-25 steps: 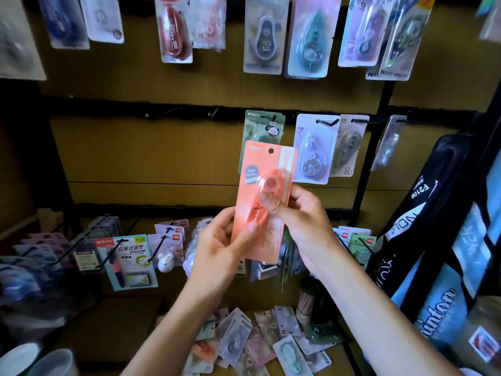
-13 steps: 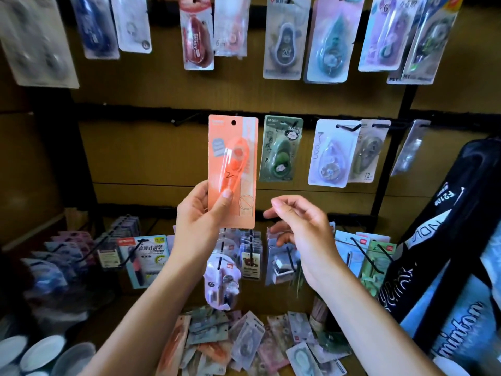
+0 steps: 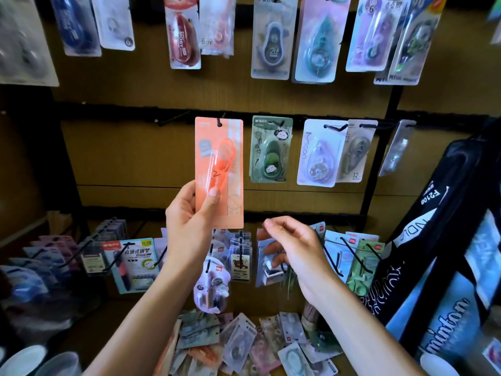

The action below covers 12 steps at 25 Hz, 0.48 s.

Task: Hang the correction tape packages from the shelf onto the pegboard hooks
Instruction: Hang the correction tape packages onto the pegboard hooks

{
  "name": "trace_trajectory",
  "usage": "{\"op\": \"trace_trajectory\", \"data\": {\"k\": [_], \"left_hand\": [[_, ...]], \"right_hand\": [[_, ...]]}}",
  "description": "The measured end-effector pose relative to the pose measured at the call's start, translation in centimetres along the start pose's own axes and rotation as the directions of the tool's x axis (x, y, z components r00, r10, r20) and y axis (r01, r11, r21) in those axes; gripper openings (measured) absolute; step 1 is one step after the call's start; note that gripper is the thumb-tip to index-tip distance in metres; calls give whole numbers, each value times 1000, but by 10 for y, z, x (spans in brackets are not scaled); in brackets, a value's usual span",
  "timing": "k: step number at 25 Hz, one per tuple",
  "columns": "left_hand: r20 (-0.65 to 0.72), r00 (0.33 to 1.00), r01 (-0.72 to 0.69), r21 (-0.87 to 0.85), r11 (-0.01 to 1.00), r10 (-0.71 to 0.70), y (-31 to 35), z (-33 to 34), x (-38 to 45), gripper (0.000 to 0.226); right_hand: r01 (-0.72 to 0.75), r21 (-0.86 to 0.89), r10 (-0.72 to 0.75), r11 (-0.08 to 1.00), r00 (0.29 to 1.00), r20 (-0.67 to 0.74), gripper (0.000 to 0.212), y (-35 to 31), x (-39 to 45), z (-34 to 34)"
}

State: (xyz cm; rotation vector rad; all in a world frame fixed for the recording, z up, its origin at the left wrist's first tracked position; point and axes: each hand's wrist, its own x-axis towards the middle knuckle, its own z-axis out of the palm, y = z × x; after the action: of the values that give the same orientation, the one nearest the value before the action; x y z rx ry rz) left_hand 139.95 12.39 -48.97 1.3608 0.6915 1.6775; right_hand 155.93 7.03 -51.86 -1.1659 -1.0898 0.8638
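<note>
My left hand (image 3: 189,221) grips the lower left of an orange correction tape package (image 3: 219,158), held upright against the pegboard. Its top hole sits at a black hook (image 3: 219,122) on the middle rail. My right hand (image 3: 292,248) hovers below and to the right, fingers loosely curled, holding nothing. Several loose correction tape packages (image 3: 244,343) lie in a pile on the shelf below. A green package (image 3: 271,150) hangs just right of the orange one.
An empty black hook (image 3: 173,119) juts from the rail left of the orange package. More packages hang on the top row (image 3: 273,39) and the lower row (image 3: 241,256). A dark badminton bag (image 3: 444,253) stands at the right. White cups (image 3: 24,359) sit bottom left.
The right hand let go of the orange package and dropped lower. The left hand carried it up and left until its hole reached the hook on the middle rail.
</note>
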Motion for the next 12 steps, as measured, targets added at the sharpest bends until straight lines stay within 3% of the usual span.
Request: {"op": "trace_trajectory", "data": {"k": [8,12], "left_hand": [[-55,941,330,-80,940,-335,-19,8,47,16],[-231,898,378,-28,925,-374,-37,9,35,27]], "right_hand": [[-178,-114,188,977,979,84,11,27,-9,2],[-281,-162,297,946,951,84,9,53,-14,-16]]}}
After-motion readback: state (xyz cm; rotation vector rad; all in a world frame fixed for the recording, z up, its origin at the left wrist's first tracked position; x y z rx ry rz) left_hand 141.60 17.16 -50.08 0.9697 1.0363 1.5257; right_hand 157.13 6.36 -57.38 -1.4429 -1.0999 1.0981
